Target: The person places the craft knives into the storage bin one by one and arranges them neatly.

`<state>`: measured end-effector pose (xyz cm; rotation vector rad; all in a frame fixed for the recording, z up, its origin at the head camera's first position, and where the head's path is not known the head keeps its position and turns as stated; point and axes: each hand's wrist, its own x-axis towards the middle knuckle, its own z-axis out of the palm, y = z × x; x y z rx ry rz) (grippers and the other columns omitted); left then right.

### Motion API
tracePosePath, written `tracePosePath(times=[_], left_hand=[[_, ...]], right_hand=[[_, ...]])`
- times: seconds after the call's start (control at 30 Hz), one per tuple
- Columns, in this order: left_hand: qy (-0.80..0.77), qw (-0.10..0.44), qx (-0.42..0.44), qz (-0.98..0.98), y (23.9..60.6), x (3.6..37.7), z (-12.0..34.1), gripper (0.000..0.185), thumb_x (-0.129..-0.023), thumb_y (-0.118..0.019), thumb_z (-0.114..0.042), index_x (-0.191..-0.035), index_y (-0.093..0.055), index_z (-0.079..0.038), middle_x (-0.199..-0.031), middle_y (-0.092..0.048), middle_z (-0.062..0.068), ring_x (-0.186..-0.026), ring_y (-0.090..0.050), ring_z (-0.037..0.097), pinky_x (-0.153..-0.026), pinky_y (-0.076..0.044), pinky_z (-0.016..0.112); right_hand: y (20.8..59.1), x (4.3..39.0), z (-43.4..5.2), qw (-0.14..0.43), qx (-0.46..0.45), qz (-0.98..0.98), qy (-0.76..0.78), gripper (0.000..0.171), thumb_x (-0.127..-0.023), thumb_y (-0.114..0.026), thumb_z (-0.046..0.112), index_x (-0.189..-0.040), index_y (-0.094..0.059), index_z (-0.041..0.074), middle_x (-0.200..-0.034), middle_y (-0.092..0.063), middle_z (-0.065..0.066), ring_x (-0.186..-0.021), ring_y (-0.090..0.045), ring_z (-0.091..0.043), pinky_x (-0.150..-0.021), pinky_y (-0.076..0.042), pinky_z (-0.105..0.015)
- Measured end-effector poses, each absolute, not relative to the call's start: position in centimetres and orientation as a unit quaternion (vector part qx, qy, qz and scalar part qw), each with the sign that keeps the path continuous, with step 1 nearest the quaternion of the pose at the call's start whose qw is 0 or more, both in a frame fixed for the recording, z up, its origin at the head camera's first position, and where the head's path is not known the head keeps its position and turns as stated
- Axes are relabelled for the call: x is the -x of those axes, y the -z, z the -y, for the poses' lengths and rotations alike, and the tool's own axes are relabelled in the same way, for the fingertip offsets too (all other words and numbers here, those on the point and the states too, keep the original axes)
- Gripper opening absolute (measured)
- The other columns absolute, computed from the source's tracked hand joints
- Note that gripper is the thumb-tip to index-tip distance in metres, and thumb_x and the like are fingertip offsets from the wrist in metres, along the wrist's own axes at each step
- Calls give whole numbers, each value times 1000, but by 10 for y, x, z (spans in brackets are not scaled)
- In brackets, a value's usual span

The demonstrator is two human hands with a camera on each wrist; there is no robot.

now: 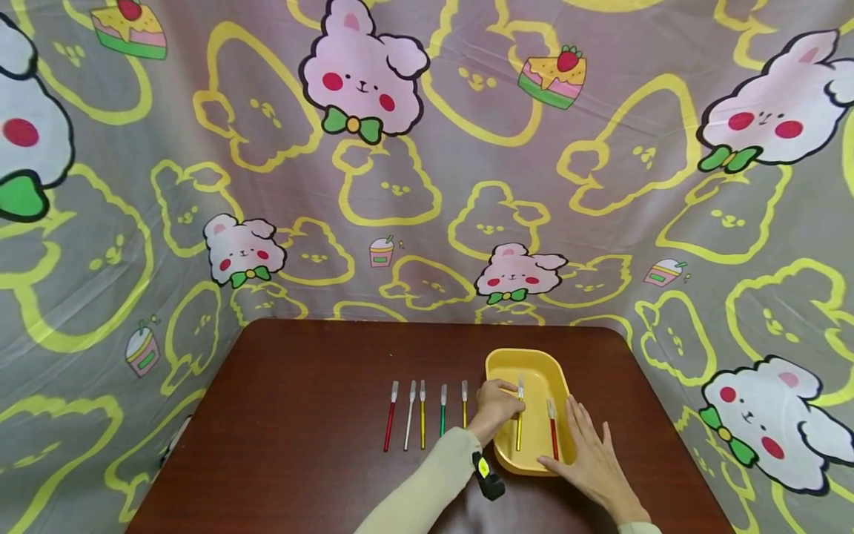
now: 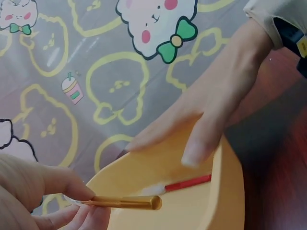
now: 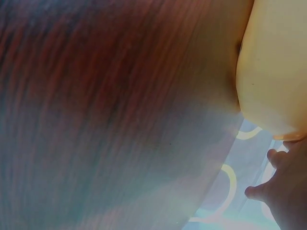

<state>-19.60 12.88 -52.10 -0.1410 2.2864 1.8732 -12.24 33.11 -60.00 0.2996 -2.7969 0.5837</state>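
Observation:
My left hand [image 1: 497, 406] pinches a gold craft knife [image 1: 520, 430] by its barrel, over the yellow bin [image 1: 530, 463]. In the left wrist view the barrel end [image 2: 127, 202] points toward the right, and the fingers hide much of the capped end. A red craft knife [image 1: 554, 437] with a pale cap lies inside the bin on its right side. My right hand [image 1: 594, 452] rests against the bin's right wall, fingers straight along the outside and thumb over the rim.
Left of the bin, several capped craft knives lie in a row, among them a red one [image 1: 390, 426], a silver one [image 1: 408, 426] and a green one [image 1: 443, 415]. The dark wooden table [image 1: 287, 445] ends at a patterned cloth [image 1: 400, 200] behind and at the sides.

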Motion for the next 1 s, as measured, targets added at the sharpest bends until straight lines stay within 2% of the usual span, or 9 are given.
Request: tracePosePath(times=[0.2,0.3,0.57,0.73,0.87,1.0], left_hand=[[-612,91,62,-783,525,194,-152,24,-75,-80,9,-93,-76,-8,-61,-64,-1,-52,-63,12,-53,-52,26],[-602,83,72,-791,539,197,-165,24,-74,-83,9,-89,-75,-8,-59,-63,-1,-50,-60,11,-51,-49,25],[-543,35,94,-834,588,201,-193,27,-66,-92,2,-76,-70,-11,-70,-60,-3,-66,-54,15,-65,-52,33],[-534,15,93,-841,601,201,-198,27,-64,-89,6,-74,-70,-10,-71,-61,-1,-69,-58,19,-68,-54,35],[-527,12,86,-845,603,203,-200,24,-65,-85,7,-71,-68,-10,-69,-60,0,-68,-58,19,-66,-54,34],[-492,7,66,-868,602,204,-205,29,-67,-85,4,-63,-61,-11,-63,-57,-1,-62,-53,17,-57,-51,33]], right_hand=[[599,124,-331,137,-105,964,-203,118,-80,-83,59,-163,-27,-4,-169,-28,-24,-148,-33,-52,-110,-20,-81],[599,124,-332,133,-105,965,-202,118,-80,-82,59,-164,-27,-4,-170,-27,-23,-149,-32,-51,-111,-19,-81],[601,123,-333,130,-99,965,-205,118,-80,-83,58,-163,-27,-5,-169,-27,-24,-149,-32,-51,-111,-19,-81],[602,124,-331,131,-97,964,-208,118,-80,-83,58,-163,-28,-5,-169,-28,-24,-148,-33,-52,-111,-19,-80],[602,124,-330,133,-98,964,-208,117,-79,-83,58,-162,-30,-6,-169,-29,-24,-148,-33,-51,-111,-20,-81],[601,123,-331,128,-94,966,-202,117,-80,-82,59,-163,-28,-5,-170,-28,-23,-149,-33,-49,-111,-20,-81]])
